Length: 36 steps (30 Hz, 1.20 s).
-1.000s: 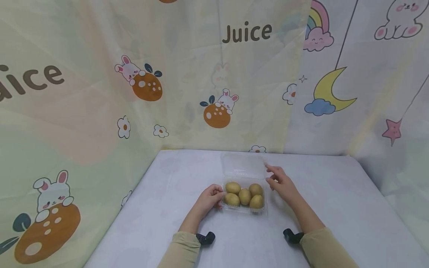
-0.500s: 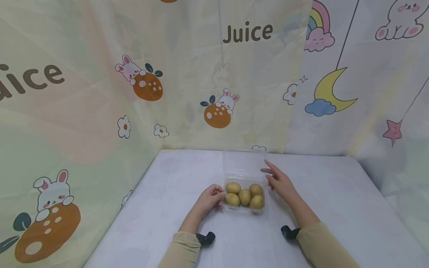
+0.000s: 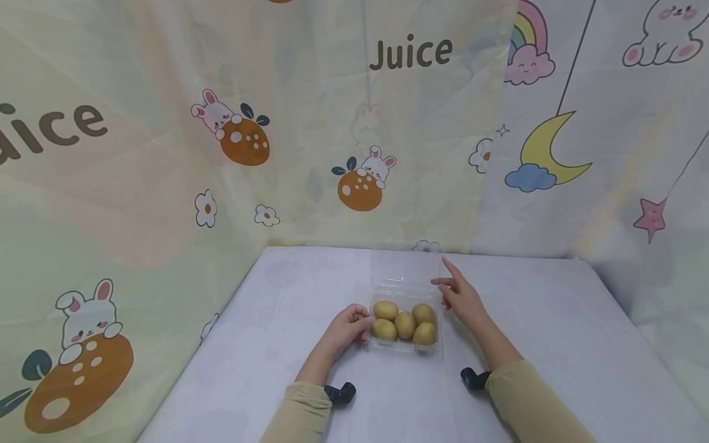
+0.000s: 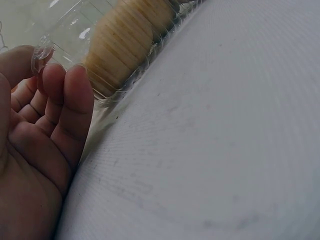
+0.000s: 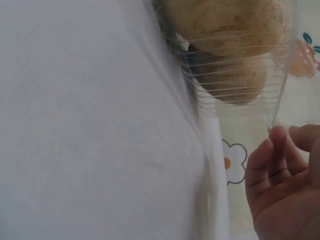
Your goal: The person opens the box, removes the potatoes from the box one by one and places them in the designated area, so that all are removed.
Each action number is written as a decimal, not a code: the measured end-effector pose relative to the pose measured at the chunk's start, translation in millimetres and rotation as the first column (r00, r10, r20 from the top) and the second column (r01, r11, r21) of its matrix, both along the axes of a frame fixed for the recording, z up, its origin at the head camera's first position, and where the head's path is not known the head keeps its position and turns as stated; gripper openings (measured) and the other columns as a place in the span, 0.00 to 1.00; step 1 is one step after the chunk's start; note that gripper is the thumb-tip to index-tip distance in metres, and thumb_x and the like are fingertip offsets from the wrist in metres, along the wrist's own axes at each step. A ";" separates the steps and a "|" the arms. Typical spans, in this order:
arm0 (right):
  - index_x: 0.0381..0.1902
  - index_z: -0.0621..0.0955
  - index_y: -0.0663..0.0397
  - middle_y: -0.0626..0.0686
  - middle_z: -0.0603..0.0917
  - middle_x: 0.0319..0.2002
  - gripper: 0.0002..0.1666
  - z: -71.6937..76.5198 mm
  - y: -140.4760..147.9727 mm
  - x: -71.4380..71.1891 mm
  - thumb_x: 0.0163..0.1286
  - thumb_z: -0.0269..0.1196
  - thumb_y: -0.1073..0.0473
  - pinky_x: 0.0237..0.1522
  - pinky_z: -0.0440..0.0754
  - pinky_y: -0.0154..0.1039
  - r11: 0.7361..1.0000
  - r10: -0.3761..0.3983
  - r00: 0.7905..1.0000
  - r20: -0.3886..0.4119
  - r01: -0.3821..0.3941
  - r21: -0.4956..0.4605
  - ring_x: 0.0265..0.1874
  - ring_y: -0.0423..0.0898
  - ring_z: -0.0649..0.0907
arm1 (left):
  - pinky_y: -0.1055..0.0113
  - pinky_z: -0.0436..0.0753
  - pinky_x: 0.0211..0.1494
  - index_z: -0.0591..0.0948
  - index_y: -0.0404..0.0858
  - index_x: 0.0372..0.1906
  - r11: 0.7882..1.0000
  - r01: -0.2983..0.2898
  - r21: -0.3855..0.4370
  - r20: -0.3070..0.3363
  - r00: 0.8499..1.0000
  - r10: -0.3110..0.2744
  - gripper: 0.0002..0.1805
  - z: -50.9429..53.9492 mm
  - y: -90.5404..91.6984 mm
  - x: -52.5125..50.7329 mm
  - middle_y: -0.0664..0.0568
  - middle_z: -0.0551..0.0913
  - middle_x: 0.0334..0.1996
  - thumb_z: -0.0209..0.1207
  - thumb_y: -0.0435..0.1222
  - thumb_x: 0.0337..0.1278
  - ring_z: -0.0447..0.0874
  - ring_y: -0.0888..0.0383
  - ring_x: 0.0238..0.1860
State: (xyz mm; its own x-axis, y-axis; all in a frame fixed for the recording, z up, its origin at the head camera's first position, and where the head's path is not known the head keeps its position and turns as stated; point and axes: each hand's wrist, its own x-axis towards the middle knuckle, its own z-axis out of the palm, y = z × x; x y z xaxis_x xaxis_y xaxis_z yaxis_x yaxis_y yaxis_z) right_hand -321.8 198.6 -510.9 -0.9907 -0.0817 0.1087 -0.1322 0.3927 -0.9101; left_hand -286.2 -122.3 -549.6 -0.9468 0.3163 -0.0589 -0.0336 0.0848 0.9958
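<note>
A hinged clear plastic box (image 3: 403,347) holds several yellow-brown potatoes (image 3: 405,325), its transparent lid (image 3: 405,269) raised at the far side. At the left wall, my left hand (image 3: 344,327) pinches the rim; the left wrist view shows thumb and fingertips of the hand (image 4: 40,125) on the clear edge, beside a potato (image 4: 122,47). By the lid's right edge is my right hand (image 3: 465,303), index finger pointing away and the others loosely bent. In the right wrist view, that hand's (image 5: 287,185) fingertips are close to the clear edge; contact is hard to tell.
The box stands on a white-covered table (image 3: 299,289), toward its far edge. Behind and at both sides hang printed cloths (image 3: 310,123). Dark devices (image 3: 340,394) are strapped at both wrists.
The lid's far edge has moved higher in the head view. My right hand has shifted slightly left, its index finger now stretched farther away. My left hand has stayed at the box.
</note>
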 end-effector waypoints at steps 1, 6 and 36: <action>0.78 0.48 0.22 0.61 0.82 0.58 0.42 0.3 -0.4 -1.2 0.77 0.53 0.59 0.28 0.81 0.36 1.000 -0.006 1.000 0.009 0.006 -0.005 0.26 0.46 0.79 | 0.65 0.84 0.30 0.75 0.39 0.43 1.000 -0.002 -0.004 0.002 1.000 0.002 0.11 0.1 -0.1 0.0 0.56 0.75 0.23 0.63 0.40 0.63 0.76 0.60 0.23; 0.78 0.44 0.21 0.62 0.81 0.58 0.44 0.6 -3.0 -6.4 0.78 0.52 0.59 0.28 0.80 0.36 0.999 -0.031 0.997 0.066 0.032 -0.010 0.26 0.44 0.79 | 0.65 0.84 0.30 0.75 0.40 0.42 1.000 -0.006 -0.012 0.008 1.000 0.006 0.12 -0.1 -0.2 -0.7 0.56 0.75 0.23 0.63 0.42 0.62 0.76 0.60 0.23; 0.78 0.55 0.42 0.59 0.81 0.48 0.38 -11.7 -0.2 -26.3 0.75 0.52 0.50 0.27 0.76 0.36 0.999 -0.022 0.955 0.295 0.010 0.042 0.23 0.45 0.75 | 0.61 0.87 0.36 0.74 0.38 0.44 0.999 0.041 0.021 -0.003 0.999 -0.041 0.11 -3.7 -2.6 -1.6 0.55 0.77 0.24 0.61 0.40 0.65 0.81 0.60 0.24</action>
